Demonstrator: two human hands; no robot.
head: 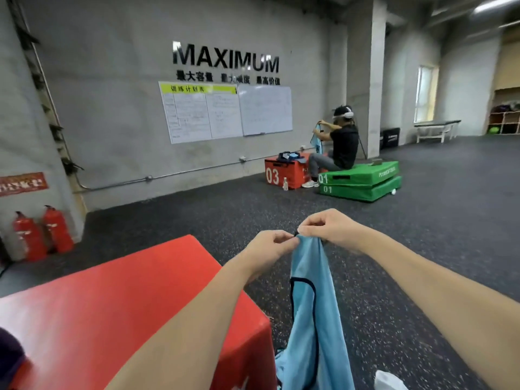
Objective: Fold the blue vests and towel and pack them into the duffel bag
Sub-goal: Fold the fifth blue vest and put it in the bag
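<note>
Gym, likely: plyo boxes (284,171), rubber floor (422,235), training-plan board (201,112).

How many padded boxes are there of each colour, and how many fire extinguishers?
Red padded boxes: 2, the near one and the one marked 03
Green padded boxes: 2, stacked, upper and lower
Red fire extinguishers: 2, left and right
Total: 6
</note>
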